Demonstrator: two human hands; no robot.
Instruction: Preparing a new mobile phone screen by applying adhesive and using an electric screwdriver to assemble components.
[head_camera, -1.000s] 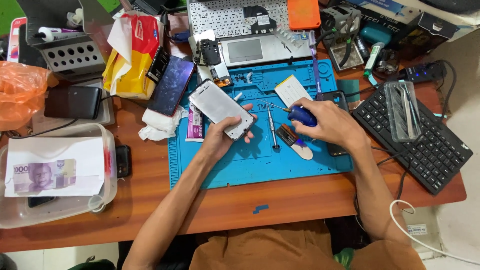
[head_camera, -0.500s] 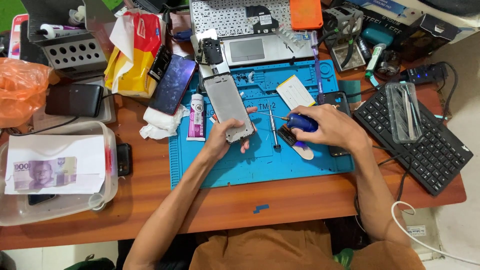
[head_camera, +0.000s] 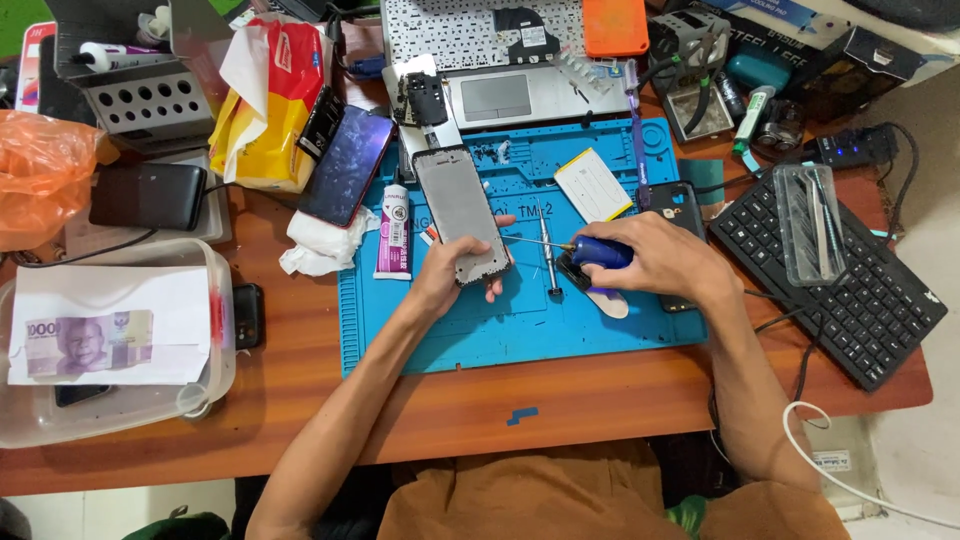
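Here, in the head view, the left hand (head_camera: 452, 272) is wrapped around the lower end of a grey phone frame (head_camera: 460, 212), thumb on one long edge and fingertips showing past the other, so that the frame stands tilted over the blue work mat (head_camera: 450, 330) with its top end pointing away toward the laptop keyboard (head_camera: 470, 35). The right hand (head_camera: 650, 262) is closed around a blue-handled screwdriver (head_camera: 597, 250), whose thin shaft runs leftward and meets the frame near its right edge; whether the tip sits in a screw is too small to tell. Just between the two hands a second slim metal tool (head_camera: 546, 255) lies on the mat, and a white spudger (head_camera: 610, 300) peeks out beneath the right hand. To the left of the frame a small white tube (head_camera: 394, 232) lies on the mat beside a crumpled white tissue (head_camera: 315, 238), and farther up a dark phone screen (head_camera: 345, 165) leans against a yellow and red packet (head_camera: 262, 110). A pale flat battery (head_camera: 592, 184) rests on the mat above the right hand, and a black keyboard (head_camera: 850, 290) carrying a clear tool case (head_camera: 812, 222) sits well off to the right. As for progress, the phone looks already taken well apart, with screen and battery lying separate, and the frame seems to be at a mid stage, work on its edge not yet finished and nothing reassembled
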